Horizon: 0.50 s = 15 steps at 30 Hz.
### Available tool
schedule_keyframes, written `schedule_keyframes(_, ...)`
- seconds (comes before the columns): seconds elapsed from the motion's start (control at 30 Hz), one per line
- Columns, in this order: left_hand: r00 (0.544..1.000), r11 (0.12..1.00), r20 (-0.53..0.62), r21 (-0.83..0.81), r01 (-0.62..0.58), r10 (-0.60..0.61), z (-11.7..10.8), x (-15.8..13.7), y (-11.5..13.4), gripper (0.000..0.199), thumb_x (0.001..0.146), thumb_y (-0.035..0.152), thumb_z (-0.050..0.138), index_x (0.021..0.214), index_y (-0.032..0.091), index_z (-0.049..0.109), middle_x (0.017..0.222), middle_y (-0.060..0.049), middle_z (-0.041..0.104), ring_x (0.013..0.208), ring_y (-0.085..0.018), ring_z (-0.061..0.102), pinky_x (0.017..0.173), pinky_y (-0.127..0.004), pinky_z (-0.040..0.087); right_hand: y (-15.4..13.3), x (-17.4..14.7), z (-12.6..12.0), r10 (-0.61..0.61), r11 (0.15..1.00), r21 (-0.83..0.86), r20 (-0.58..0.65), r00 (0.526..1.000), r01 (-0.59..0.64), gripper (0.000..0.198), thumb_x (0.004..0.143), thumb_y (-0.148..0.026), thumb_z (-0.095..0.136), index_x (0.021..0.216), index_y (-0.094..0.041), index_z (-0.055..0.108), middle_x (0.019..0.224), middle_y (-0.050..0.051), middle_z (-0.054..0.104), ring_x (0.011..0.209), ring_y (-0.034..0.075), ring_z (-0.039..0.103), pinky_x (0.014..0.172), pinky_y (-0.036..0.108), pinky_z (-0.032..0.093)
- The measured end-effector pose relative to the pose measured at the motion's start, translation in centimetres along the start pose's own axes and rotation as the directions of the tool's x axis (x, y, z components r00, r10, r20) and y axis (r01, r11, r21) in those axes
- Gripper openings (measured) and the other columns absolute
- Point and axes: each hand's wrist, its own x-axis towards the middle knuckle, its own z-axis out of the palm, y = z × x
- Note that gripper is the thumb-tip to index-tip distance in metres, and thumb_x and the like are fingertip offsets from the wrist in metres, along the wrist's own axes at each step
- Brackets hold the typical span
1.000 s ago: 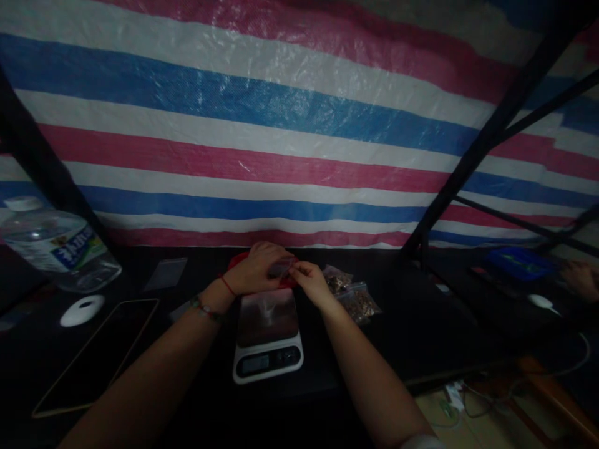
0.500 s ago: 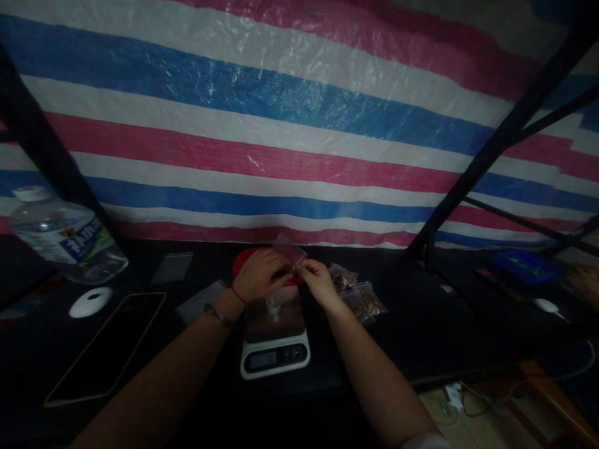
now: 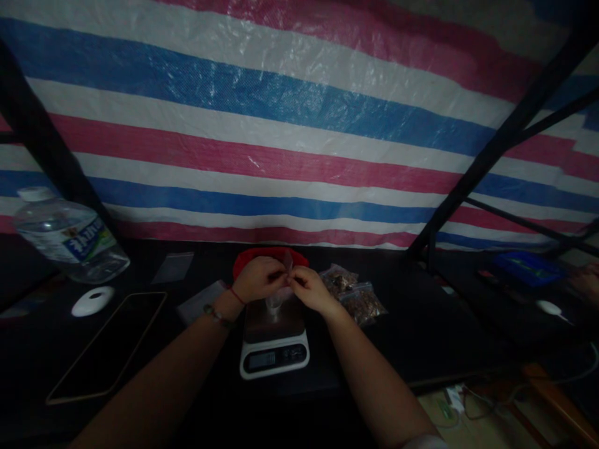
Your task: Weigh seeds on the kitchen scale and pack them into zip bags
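Observation:
My left hand (image 3: 264, 277) and my right hand (image 3: 311, 287) meet above the back of a white kitchen scale (image 3: 275, 358). Between their fingertips they pinch a small clear plastic bag (image 3: 289, 259), seen mostly edge-on. A small clear cup (image 3: 273, 305) stands on the scale's metal plate, just below my hands. Behind them is a red container (image 3: 253, 254), partly covered by my hands; its contents are hidden. To the right of my right hand lie filled zip bags (image 3: 362, 304) holding small brownish pieces.
Flat clear bags (image 3: 173, 267) lie on the black table at left, near a phone (image 3: 107, 346), a white mouse (image 3: 92, 302) and a large bottle (image 3: 72, 237). At far right are a blue tray (image 3: 528, 268) and another person's hand (image 3: 584, 280).
My hands have come closer together, and the bag has turned from lying broad to standing narrow between the fingers. More of the red container and the cup now shows.

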Motion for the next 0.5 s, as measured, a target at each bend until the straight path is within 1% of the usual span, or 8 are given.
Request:
schedule_keyframes(0.07,1.000,0.999,-0.008,0.038,0.018,-0.018,0.0,0.1,0.1,0.022,0.084,0.030,0.052,0.071,0.018,0.064,0.070,-0.004,0.067,0.070,-0.017,0.061,0.067,-0.030,0.043,0.0,0.0,0.1,-0.004,0.998,-0.056,-0.024,1.000,0.003,0.018,0.081,-0.017,0.049,0.063,-0.019,0.054,0.066,-0.001,0.055,0.065,0.013,0.051,0.063,0.024,0.039)
schedule_keyframes(0.1,0.999,0.997,-0.025,0.066,0.038,-0.037,-0.1,0.1,0.1,0.022,0.084,0.029,0.052,0.068,0.018,0.063,0.068,-0.004,0.066,0.069,-0.017,0.061,0.066,-0.029,0.042,0.1,0.0,0.0,0.002,0.996,-0.084,-0.057,0.998,-0.007,0.018,0.079,-0.015,0.048,0.062,-0.019,0.053,0.065,-0.001,0.054,0.064,0.013,0.050,0.063,0.024,0.039)
schedule_keyframes(0.2,0.990,0.982,-0.093,0.141,0.121,-0.109,-0.2,0.2,0.2,0.026,0.083,0.030,0.053,0.062,0.017,0.061,0.063,-0.004,0.064,0.064,-0.016,0.059,0.062,-0.029,0.040,0.5,0.1,-0.1,0.016,0.988,-0.145,-0.206,0.978,-0.047,0.019,0.075,-0.012,0.047,0.058,-0.020,0.048,0.060,-0.002,0.049,0.061,0.013,0.047,0.060,0.025,0.037)
schedule_keyframes(0.3,0.986,0.970,-0.097,0.188,0.152,-0.135,-0.1,0.2,0.4,0.031,0.085,0.034,0.053,0.059,0.017,0.059,0.060,-0.003,0.062,0.060,-0.015,0.057,0.058,-0.029,0.037,0.6,0.2,-0.2,-0.017,0.981,-0.187,-0.325,0.945,-0.047,0.020,0.069,-0.010,0.049,0.055,-0.022,0.041,0.061,-0.002,0.044,0.061,0.014,0.045,0.059,0.026,0.038)
schedule_keyframes(0.33,0.987,0.968,-0.088,0.202,0.147,-0.131,0.0,0.2,0.6,0.032,0.085,0.034,0.052,0.059,0.017,0.058,0.059,-0.003,0.062,0.059,-0.015,0.057,0.058,-0.029,0.036,0.6,0.1,-0.2,-0.045,0.979,-0.202,-0.338,0.940,-0.026,0.020,0.069,-0.009,0.049,0.055,-0.022,0.042,0.065,-0.001,0.046,0.065,0.014,0.047,0.062,0.026,0.040)
schedule_keyframes(0.4,0.990,0.965,-0.074,0.225,0.135,-0.121,0.3,0.2,0.9,0.030,0.085,0.033,0.051,0.061,0.017,0.059,0.061,-0.004,0.063,0.061,-0.015,0.058,0.059,-0.029,0.037,0.3,0.0,-0.1,-0.124,0.970,-0.240,-0.328,0.937,0.044,0.017,0.070,-0.007,0.049,0.060,-0.021,0.048,0.077,0.003,0.052,0.077,0.016,0.052,0.070,0.029,0.045)
schedule_keyframes(0.5,0.992,0.965,-0.073,0.234,0.120,-0.105,0.6,0.2,1.3,0.024,0.085,0.029,0.051,0.068,0.017,0.063,0.071,-0.005,0.068,0.070,-0.017,0.062,0.066,-0.030,0.042,-0.1,-0.1,-0.1,-0.218,0.946,-0.295,-0.275,0.936,0.134,0.015,0.077,-0.008,0.050,0.075,-0.020,0.060,0.097,0.008,0.057,0.096,0.019,0.055,0.084,0.032,0.048)
